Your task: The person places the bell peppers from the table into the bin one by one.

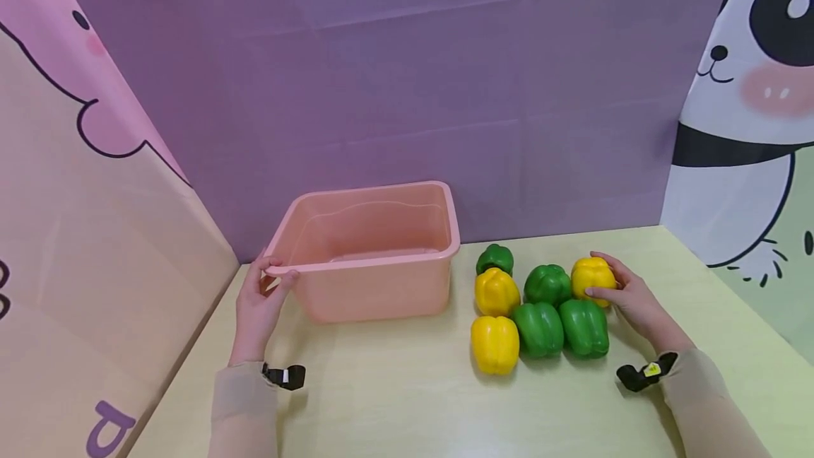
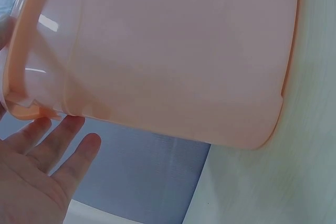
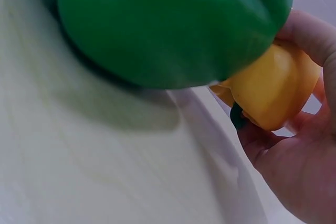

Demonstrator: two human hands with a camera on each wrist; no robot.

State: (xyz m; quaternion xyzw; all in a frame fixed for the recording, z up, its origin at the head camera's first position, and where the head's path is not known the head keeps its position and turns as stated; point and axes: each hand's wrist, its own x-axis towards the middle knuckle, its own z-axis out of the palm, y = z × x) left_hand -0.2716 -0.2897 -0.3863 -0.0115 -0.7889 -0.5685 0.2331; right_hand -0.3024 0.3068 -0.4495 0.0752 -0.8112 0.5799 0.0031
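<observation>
My left hand (image 1: 259, 302) holds the near left corner of a pink plastic basin (image 1: 375, 292), thumb at the front of the rim. In the left wrist view, fingertips of the left hand (image 2: 42, 177) meet the wall of the basin (image 2: 178, 56) below its lip. On the right, my right hand (image 1: 629, 295) grips a yellow bell pepper (image 1: 591, 280) between thumb and fingers. The right wrist view shows that yellow pepper (image 3: 275, 87) in the right hand (image 3: 304, 166), its green stem near the fingers. A green bell pepper (image 3: 168, 24) fills the upper part there.
Beside the held pepper lie several green bell peppers (image 1: 584, 329) and two more yellow ones, including a front yellow pepper (image 1: 494, 345). A purple backdrop (image 1: 407, 90) rises behind the pale table (image 1: 394, 394). Printed panels flank both sides.
</observation>
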